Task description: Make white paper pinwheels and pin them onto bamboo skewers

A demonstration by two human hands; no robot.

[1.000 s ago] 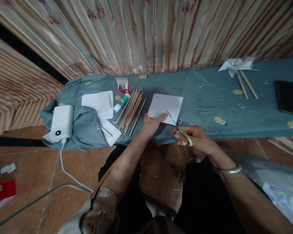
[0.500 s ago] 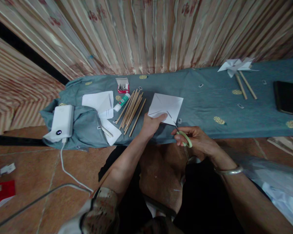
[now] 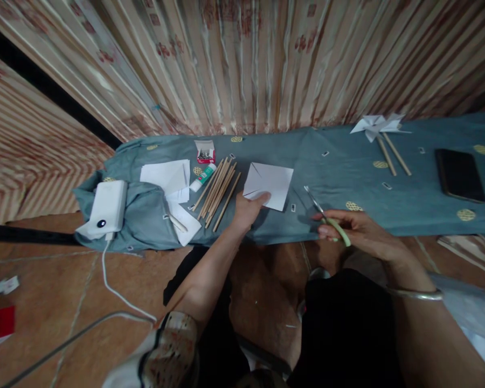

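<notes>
My left hand (image 3: pixel 248 209) pinches the near-left edge of a square white sheet of paper (image 3: pixel 272 182), thumb on top. Slits run in from the paper's corners on the left side. To the right, my right hand (image 3: pixel 347 229) is closed around the green handles of a pair of scissors (image 3: pixel 317 206). The scissors' blades point up and left, apart from the paper. Just left of my left hand lies a bundle of thin wooden sticks (image 3: pixel 218 194).
Left of the sticks are a glue tube (image 3: pixel 203 178), a small red box of metal pins (image 3: pixel 205 152), stacked paper (image 3: pixel 165 177), a white pen (image 3: pixel 178 222) and a cabled power bank (image 3: pixel 108 209). Rightward lie paper pinwheels (image 3: pixel 375 127) on sticks and a black phone (image 3: pixel 461 175).
My right hand has drawn the scissors away from the paper, to the right. My left hand keeps hold of the sheet. The view has shifted slightly.
</notes>
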